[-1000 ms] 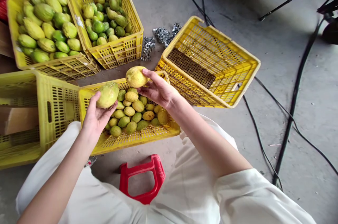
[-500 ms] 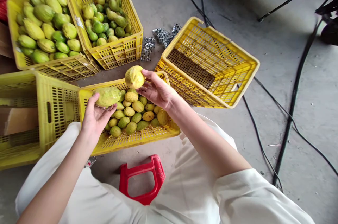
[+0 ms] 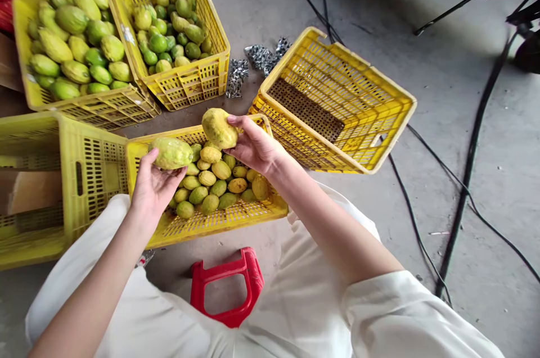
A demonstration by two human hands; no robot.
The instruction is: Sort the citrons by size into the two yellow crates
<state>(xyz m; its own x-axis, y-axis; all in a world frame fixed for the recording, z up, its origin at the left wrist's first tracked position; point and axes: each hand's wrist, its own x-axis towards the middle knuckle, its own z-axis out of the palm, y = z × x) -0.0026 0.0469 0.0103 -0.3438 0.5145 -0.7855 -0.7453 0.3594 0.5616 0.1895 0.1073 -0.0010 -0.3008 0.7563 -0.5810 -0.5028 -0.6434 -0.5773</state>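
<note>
My left hand [image 3: 157, 186] is closed round a large, long yellow-green lemon [image 3: 172, 153]. In my right hand [image 3: 255, 147] a rounder yellow lemon [image 3: 220, 128] is gripped between thumb and fingers. Both fruits are held apart, above a yellow plastic crate [image 3: 236, 215] in front of my knees. Inside that crate lie several smaller yellow and green lemons [image 3: 207, 178]; my hands and the held fruit hide part of them.
Two yellow crates of green and yellow fruit [image 3: 72, 19] [image 3: 169, 32] stand at the back left. A crate with cardboard [image 3: 36, 192] lies left. An upright crate [image 3: 337, 94] stands right. Crinkled silvery packets [image 3: 237, 77], a red stool [image 3: 248, 285] and black cables [image 3: 468, 161] are around.
The lemon in my right hand has turned, showing a different, longer side and sitting slightly lower. My left hand with its lemon has hardly moved.
</note>
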